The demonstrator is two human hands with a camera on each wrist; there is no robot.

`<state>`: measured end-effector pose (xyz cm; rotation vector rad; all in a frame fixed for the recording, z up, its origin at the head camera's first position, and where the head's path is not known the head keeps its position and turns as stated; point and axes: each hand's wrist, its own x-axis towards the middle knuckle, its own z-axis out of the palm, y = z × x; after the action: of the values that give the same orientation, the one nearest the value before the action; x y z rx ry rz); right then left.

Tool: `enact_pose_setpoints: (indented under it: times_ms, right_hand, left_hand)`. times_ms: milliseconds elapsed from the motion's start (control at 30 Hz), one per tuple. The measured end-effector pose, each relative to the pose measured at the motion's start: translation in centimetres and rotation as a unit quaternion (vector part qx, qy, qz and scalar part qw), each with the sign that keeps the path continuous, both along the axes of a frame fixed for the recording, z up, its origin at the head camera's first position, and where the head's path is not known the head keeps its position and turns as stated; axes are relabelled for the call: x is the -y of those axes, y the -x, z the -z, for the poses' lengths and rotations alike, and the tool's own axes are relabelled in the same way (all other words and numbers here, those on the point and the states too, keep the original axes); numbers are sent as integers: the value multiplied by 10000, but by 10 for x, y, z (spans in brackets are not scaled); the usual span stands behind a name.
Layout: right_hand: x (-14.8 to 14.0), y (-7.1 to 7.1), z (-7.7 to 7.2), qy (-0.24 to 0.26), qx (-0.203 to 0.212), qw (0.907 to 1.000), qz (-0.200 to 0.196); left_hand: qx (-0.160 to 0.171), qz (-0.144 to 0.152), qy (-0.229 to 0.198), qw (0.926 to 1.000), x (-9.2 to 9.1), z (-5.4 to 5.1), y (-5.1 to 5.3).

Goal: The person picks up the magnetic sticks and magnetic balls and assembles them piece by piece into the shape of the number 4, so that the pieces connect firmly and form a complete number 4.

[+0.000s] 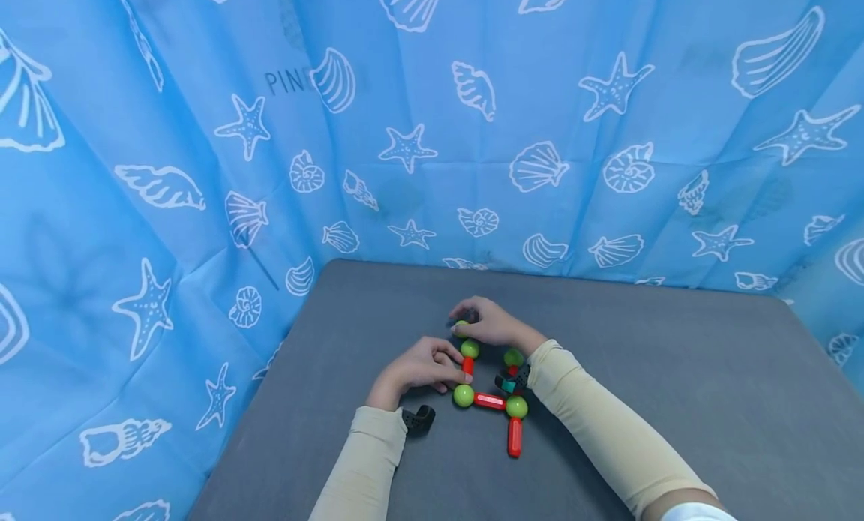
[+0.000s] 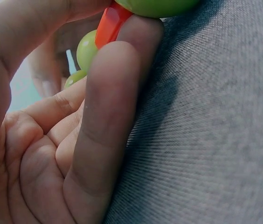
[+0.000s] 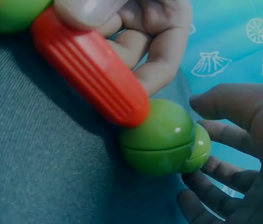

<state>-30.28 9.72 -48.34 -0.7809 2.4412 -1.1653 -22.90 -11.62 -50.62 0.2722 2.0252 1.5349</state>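
Observation:
Green balls and red ridged rods of a chunky ball-and-rod building toy form a joined shape on the grey table. My left hand [image 1: 421,365] pinches a red rod [image 3: 89,65] between the near-left green ball [image 1: 463,395] and a farther green ball [image 3: 157,137]. Beyond that ball is another green ball [image 3: 199,147], with the fingers of my right hand [image 1: 491,322] curled round it; whether the two balls touch is unclear. Another red rod [image 1: 489,401] leads right to a corner green ball [image 1: 516,406]. A loose-ended red rod [image 1: 515,437] points toward me.
One more green ball [image 1: 513,357] and its short red rod stand under the right wrist, partly hidden by the wrist strap [image 1: 511,381]. The grey table [image 1: 661,371] extends right. A blue shell-patterned curtain [image 1: 432,191] hangs along the back and left.

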Motion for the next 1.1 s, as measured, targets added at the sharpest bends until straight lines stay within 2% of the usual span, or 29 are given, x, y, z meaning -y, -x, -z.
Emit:
enact_pose_setpoints:
  times_ms: [200,367,667,733,967,1100]
  right_hand:
    - [-1,-2,2,-210,-151,9997,-18]
    - [-2,-3,1,-160,-342,9993,-29]
    - [-12,-7,2,158,-341,9987,352]
    - [-17,-11,1,267,-340,9979,491]
    - [-29,-28,-5,518,-821,9915,862]
    - [-35,-38,-9,736,-859,9884,1009]
  left_hand:
    - [-19,36,5,10000,0,1,1]
    - [-94,2,-41,9999,0,3,2]
    - [-78,-91,-50,9999,-3,5,0]
    - [-65,-91,-46,9999,-3,4,0]
    - [-144,-107,28,9998,-5,2,-2]
    - [-264,-81,75,9996,-4,1,-3]
